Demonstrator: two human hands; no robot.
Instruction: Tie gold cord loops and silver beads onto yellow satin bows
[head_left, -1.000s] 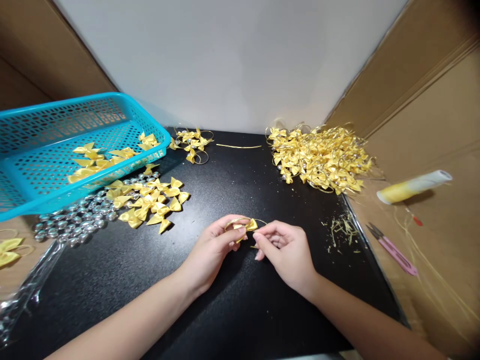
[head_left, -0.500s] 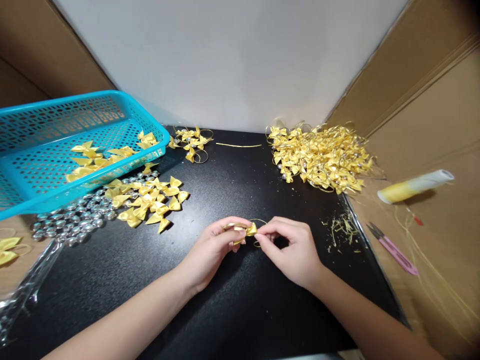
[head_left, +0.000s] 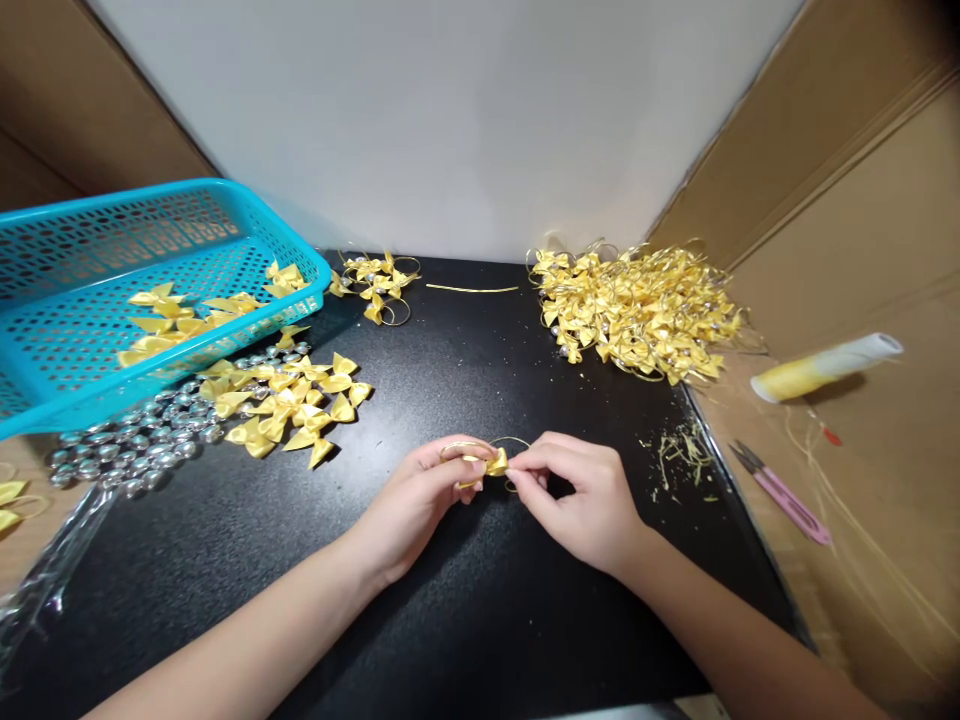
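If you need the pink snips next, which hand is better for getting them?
Probably the right hand. The pink snips lie out on its side, much nearer to it. The left hand is farther away and holds the yellow bow. The right fingertips are at the bow too, though.

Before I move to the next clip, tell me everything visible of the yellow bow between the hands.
The yellow bow is small and shiny, like satin ribbon. The left hand grips it between thumb and fingers, partly covering it. The right hand has thumb and forefinger pinched at its right end. It is held above the black tabletop, with thin gold cord curving around it; how they join is too small to tell.
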